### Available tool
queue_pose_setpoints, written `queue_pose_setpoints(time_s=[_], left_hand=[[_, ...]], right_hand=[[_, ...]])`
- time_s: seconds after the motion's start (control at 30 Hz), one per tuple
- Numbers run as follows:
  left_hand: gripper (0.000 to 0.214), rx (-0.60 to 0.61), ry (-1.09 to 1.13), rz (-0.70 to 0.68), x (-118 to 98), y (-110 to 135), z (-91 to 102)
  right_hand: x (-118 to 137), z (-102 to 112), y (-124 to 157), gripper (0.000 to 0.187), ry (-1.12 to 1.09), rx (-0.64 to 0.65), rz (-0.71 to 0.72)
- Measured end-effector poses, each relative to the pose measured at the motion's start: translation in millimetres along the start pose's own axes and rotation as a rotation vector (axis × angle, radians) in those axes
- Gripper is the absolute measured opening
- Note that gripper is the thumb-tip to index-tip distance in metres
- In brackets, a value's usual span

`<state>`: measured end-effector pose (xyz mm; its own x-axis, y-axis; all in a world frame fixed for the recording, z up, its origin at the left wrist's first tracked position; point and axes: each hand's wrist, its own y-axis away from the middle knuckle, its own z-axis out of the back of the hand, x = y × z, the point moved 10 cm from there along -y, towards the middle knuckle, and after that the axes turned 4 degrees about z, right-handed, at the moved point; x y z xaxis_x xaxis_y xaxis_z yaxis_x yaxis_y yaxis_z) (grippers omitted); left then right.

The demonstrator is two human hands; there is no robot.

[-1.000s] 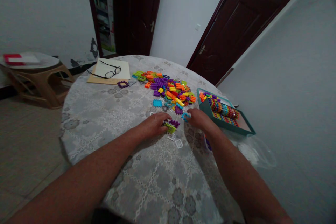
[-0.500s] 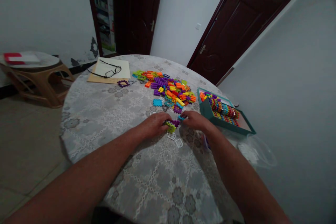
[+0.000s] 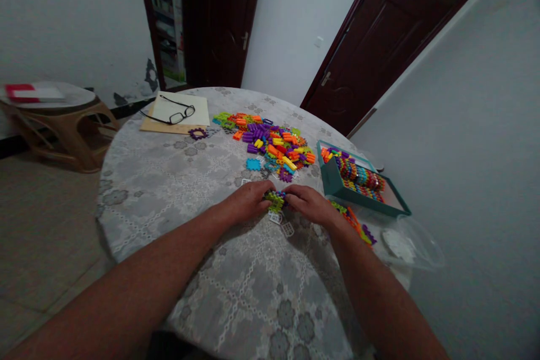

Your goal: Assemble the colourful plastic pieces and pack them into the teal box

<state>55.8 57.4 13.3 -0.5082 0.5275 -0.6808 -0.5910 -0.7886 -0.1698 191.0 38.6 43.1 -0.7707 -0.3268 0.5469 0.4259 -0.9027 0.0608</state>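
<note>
My left hand (image 3: 252, 201) is closed around the left side of a small assembly of toothed plastic building pieces (image 3: 275, 201), mostly lime green. My right hand (image 3: 307, 202) is closed at the assembly's right side, its fingertips on a blue toothed piece that is mostly hidden. A little purple and blue shows between the two hands. Just below them on the cloth lie two white lattice window-shaped pieces (image 3: 287, 229). Beyond my hands spreads a heap of purple, orange, yellow and green building pieces (image 3: 270, 138), with a flat blue square piece (image 3: 253, 165) at its near edge.
At the right stands a green box (image 3: 358, 194) with colourful assembled pieces. More loose pieces (image 3: 354, 222) and a clear plastic bag (image 3: 415, 244) lie by my right forearm. Glasses (image 3: 177, 118) rest on papers (image 3: 200, 107) at the far left. A stool (image 3: 84, 118) stands beyond the table edge.
My right hand has moved slightly left and down, bringing the blue piece against the assembly. It now covers most of that piece. My left hand has barely moved.
</note>
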Motion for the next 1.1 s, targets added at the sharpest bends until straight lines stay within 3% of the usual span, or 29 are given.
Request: queue_pose_setpoints(time_s=[0.33,0.5,0.83,0.97,1.1], left_hand=[[0.033,-0.036,-0.016,0.056,3.4,-1.0,5.7],[0.04,-0.042,-0.034,0.057,7.5,-3.3,4.6],[0.048,-0.025,0.01,-0.025,6.9,-5.9,3.6],[0.051,-0.066,0.04,-0.08,-3.2,-4.0,9.7],[0.052,-0.12,0.059,-0.064,-4.8,-3.1,20.2]], right_hand=[[9.8,-3.7,7.7,0.029,-0.013,-0.231,-0.08],[19.0,-10.5,6.8,0.025,0.039,-0.196,-0.03],[14.0,-21.2,-6.2,0.024,0.274,-0.192,-0.112],[17.4,-6.6,3.7,0.024,0.296,-0.207,-0.148],[21.8,45.4,30.5,0.017,0.294,-0.334,-0.17]])
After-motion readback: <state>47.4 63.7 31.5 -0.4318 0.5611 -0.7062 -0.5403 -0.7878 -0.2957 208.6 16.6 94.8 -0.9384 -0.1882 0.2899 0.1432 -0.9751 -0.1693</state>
